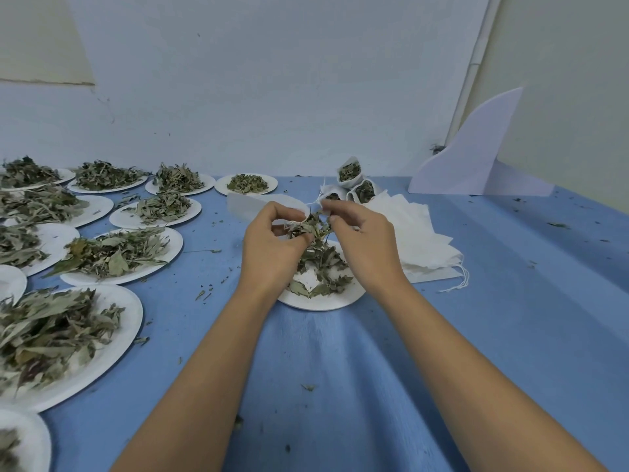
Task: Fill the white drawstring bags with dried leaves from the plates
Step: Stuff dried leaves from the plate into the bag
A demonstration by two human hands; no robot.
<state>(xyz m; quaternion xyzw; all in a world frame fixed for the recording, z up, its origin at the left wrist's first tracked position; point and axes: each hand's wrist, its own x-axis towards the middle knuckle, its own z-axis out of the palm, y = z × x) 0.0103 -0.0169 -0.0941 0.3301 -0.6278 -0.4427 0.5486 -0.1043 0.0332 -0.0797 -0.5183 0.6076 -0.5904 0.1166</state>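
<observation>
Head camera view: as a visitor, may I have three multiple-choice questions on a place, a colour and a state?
1. Where is the stack of empty bags? A) left of all plates B) right of the plate beneath the left hand and right hand C) on the floor
2. The tablecloth is: A) blue B) red C) green
3. The standing bags at the back are: A) flat, empty B) holding leaves C) inside out
Answers: B, it lies at that plate's right; A, the cloth is blue throughout; B, leaves show in their open tops.
</observation>
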